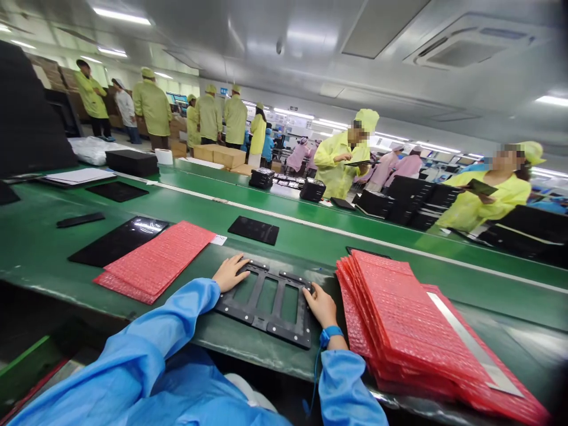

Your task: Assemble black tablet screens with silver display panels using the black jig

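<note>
A black frame [254, 318] with three rectangular openings lies on the green table [208, 260] in front of me. My left hand [231, 273] rests at its upper left corner, fingers spread. At the right edge is my right hand [321, 305], its fingers bent on the rim; whether they grip it is unclear. A blue band with a cord circles my right wrist. Left of the frame are red bubble-wrap sleeves [160, 260], partly over a glossy black panel [119, 239]. A tall pile of red bubble-wrap sleeves [412, 319] stands to the right.
Beyond the frame lies a dark flat panel [254, 230]. A thin black piece [80, 220] and a black stack [132, 162] are at the left. Across the table, two people in yellow hold dark panels beside black stacks [410, 198]. More people stand behind.
</note>
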`<state>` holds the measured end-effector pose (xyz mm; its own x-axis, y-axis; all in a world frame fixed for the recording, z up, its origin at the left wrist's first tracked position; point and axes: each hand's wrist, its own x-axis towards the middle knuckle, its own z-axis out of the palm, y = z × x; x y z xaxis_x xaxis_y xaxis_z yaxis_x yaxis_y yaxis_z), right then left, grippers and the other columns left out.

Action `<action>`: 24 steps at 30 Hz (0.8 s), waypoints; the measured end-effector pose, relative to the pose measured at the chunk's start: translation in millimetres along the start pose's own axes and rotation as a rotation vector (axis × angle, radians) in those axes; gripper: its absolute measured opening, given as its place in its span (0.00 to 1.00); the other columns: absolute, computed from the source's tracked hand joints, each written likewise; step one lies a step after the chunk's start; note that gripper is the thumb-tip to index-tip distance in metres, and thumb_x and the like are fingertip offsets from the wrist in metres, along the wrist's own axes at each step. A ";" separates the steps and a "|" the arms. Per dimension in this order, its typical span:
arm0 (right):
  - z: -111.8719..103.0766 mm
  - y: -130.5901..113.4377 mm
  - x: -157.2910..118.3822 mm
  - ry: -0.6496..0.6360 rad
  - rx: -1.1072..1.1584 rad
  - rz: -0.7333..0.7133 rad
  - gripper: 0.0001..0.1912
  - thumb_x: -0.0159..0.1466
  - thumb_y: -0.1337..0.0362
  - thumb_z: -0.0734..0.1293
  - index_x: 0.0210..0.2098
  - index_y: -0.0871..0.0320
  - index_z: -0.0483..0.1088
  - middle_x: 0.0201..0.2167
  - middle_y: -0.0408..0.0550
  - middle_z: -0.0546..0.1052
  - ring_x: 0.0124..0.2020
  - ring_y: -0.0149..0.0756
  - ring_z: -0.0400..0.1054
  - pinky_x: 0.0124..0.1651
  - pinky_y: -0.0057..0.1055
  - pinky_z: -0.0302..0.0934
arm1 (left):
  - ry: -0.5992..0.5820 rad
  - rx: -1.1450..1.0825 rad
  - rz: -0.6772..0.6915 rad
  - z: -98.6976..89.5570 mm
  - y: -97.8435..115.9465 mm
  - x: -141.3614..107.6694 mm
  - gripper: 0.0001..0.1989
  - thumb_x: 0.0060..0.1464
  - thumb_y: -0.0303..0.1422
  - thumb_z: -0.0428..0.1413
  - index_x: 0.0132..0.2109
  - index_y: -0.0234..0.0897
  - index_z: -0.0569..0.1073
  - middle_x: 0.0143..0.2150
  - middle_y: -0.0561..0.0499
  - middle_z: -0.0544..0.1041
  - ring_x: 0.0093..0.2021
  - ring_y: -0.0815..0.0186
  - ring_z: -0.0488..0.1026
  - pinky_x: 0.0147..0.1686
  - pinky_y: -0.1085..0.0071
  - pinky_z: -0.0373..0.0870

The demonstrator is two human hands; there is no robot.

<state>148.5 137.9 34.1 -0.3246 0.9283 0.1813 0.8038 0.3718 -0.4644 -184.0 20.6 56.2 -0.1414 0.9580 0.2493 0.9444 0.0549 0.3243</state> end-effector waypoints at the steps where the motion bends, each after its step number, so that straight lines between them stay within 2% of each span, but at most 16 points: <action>1: 0.4 -0.8 0.1 0.007 0.000 0.004 0.23 0.67 0.51 0.60 0.55 0.58 0.68 0.29 0.43 0.78 0.36 0.37 0.73 0.31 0.27 0.54 | 0.009 -0.007 0.001 0.4 -0.9 0.1 0.30 0.61 0.50 0.45 0.65 0.41 0.62 0.70 0.42 0.52 0.68 0.52 0.50 0.64 0.47 0.46; 8: 4.9 -4.7 2.0 0.046 -0.041 0.038 0.24 0.67 0.51 0.58 0.57 0.57 0.68 0.33 0.47 0.78 0.38 0.42 0.74 0.33 0.29 0.57 | 0.070 -0.077 0.010 1.2 -5.4 -0.4 0.29 0.61 0.50 0.45 0.62 0.40 0.67 0.69 0.43 0.56 0.67 0.56 0.54 0.65 0.54 0.48; 17: 3.6 -11.3 1.0 0.009 -0.060 0.104 0.26 0.68 0.51 0.55 0.58 0.57 0.66 0.37 0.51 0.79 0.40 0.47 0.74 0.37 0.34 0.62 | 0.163 -0.162 -0.022 -2.6 -3.3 -4.6 0.28 0.60 0.51 0.46 0.57 0.38 0.72 0.65 0.45 0.64 0.63 0.57 0.62 0.64 0.59 0.54; 24: 3.8 -5.1 3.4 -0.047 -0.051 0.076 0.28 0.68 0.49 0.52 0.59 0.58 0.64 0.33 0.51 0.79 0.37 0.48 0.75 0.33 0.35 0.61 | 0.194 -0.218 -0.115 -2.1 -1.7 -7.8 0.27 0.59 0.51 0.47 0.57 0.39 0.72 0.63 0.47 0.66 0.62 0.57 0.64 0.65 0.58 0.54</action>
<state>141.4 139.2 33.9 -0.2841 0.9529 0.1061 0.8509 0.3016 -0.4301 -185.1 12.4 55.7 -0.3177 0.8761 0.3626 0.8357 0.0781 0.5435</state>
